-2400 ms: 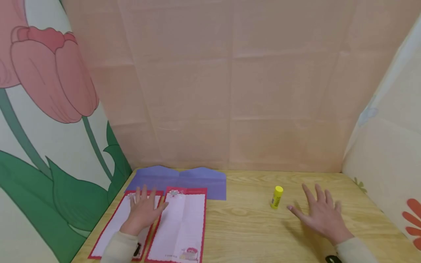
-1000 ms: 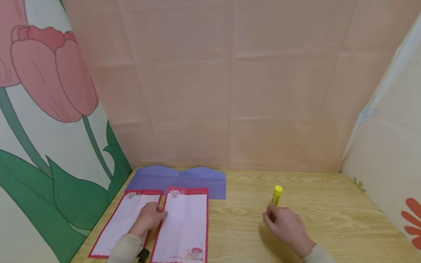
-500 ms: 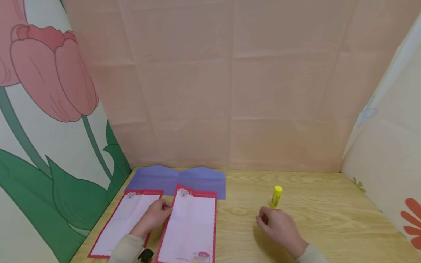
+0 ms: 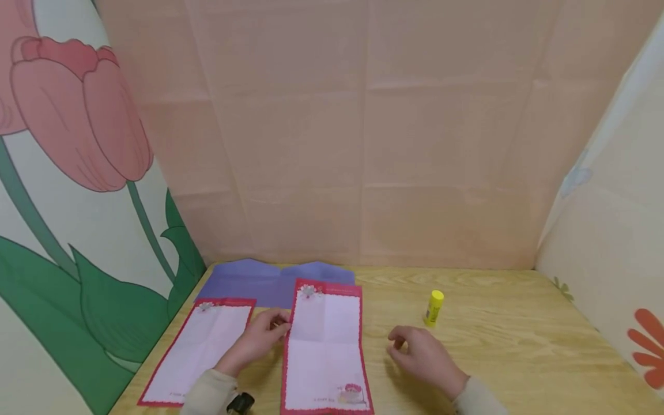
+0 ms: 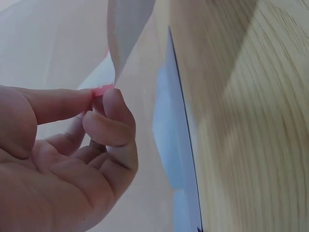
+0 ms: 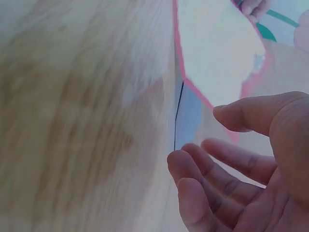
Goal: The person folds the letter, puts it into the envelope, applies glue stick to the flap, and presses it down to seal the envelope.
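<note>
A sheet of white letter paper with a red border [image 4: 324,346] is lifted off the table, creased by folds. My left hand [image 4: 261,337] pinches its left edge between thumb and fingers; the left wrist view shows the red edge [image 5: 102,90] caught at the fingertips. To the right of the sheet hovers my right hand [image 4: 427,354], fingers loosely bent, thumb apart from them and nothing held. In the right wrist view the sheet's corner lies behind the thumb [image 6: 241,116], apparently without contact. A second matching sheet [image 4: 202,351] lies flat at the left.
A purple envelope-like paper [image 4: 238,285] lies at the table's back left, partly covered by the lifted sheet. Beyond my right hand a yellow glue stick [image 4: 434,308] stands upright. A covered wall [image 4: 363,173] closes off the wooden table's [image 4: 493,323] far edge.
Both hands came from spread fingers above the table. My left hand pinched the nearer sheet, raised it and carried it rightward. My right hand moved left, away from the glue stick.
</note>
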Demonstrator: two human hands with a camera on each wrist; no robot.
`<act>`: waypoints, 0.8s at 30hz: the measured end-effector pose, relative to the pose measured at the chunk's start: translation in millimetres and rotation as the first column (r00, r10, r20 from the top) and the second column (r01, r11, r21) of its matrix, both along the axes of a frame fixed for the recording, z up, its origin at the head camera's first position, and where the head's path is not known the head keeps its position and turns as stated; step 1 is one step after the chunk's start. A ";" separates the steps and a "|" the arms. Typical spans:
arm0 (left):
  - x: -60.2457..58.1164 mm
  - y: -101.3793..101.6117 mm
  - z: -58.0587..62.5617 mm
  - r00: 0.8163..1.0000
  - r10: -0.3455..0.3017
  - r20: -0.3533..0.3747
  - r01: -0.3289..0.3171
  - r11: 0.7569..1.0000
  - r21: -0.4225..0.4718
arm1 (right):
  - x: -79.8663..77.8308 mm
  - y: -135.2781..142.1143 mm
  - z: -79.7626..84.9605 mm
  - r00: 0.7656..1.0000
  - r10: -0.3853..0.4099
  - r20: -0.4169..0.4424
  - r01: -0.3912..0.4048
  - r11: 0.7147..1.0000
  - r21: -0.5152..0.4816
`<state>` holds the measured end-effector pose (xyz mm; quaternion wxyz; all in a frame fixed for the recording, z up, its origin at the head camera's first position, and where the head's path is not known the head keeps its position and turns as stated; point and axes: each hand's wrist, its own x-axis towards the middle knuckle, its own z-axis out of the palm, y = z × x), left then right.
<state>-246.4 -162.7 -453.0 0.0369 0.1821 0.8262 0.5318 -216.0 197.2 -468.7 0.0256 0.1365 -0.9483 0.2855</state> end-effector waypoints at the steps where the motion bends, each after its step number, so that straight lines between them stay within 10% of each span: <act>1: 0.2 2.4 1.0 1.000 -0.009 0.000 0.009 1.000 0.008 | -1.5 -1.3 -0.4 1.000 -0.002 0.003 0.002 1.000 -0.014; 24: 2.4 34.4 11.2 0.992 -0.084 0.092 0.071 0.988 0.139 | -13.1 4.3 3.5 0.994 0.047 0.099 0.003 0.891 -0.454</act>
